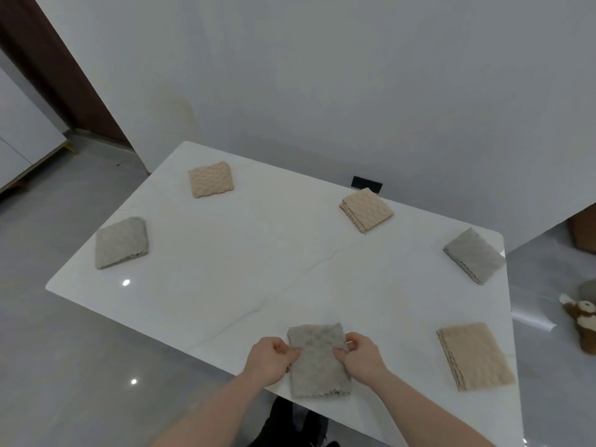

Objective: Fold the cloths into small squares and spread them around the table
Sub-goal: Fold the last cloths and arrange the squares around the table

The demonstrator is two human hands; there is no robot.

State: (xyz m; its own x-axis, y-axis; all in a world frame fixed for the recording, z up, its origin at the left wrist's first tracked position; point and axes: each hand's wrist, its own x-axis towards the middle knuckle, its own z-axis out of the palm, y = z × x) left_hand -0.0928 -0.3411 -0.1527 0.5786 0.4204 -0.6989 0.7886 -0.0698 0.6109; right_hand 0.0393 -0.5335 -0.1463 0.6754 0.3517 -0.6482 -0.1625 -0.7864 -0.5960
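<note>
Beige cloths [211, 179] and grey cloths [121, 241] ring the table [258, 253].

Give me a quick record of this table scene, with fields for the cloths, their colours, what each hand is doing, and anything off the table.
surface: white table
folded cloths lying free: five
beige: far left, far right, near right
grey: left edge, right edge
held cloth: grey cloth at near edge
left hand: pinches its left side
right hand: pinches its right side
floor: stuffed toy, right
</note>
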